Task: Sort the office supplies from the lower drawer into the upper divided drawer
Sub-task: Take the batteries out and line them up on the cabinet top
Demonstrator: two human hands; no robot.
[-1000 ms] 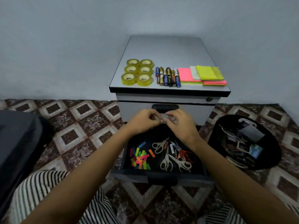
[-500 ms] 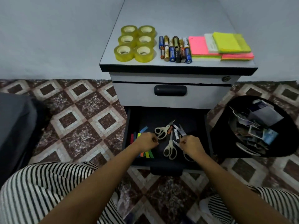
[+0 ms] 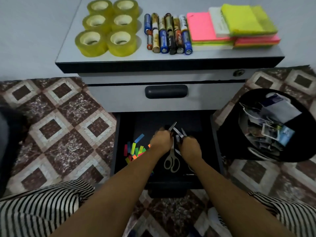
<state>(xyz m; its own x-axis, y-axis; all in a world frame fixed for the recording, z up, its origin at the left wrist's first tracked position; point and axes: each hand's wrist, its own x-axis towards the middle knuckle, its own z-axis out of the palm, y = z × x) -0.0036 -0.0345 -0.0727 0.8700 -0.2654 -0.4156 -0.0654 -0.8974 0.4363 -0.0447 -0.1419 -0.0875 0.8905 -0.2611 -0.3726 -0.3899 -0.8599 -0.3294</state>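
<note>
Left grip [image 3: 161, 140] and right grip [image 3: 190, 147] are clenching round scissors [image 3: 172, 126] at the middle of the lower drawer [image 3: 171, 184]; stiff, light, sharp-bladed, they are likely handling safest by the loops.

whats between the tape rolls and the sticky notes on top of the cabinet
A cluster of batteries, lying side by side; the head view shows it.

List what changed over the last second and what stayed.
Both hands dropped from in front of the upper drawer into the lower drawer. The left hand now grips one pair of scissors, the right hand a second pair, blades poking out. A third pair, the coloured tabs, tape rolls, batteries and sticky notes stayed; upper drawer still closed.
</note>
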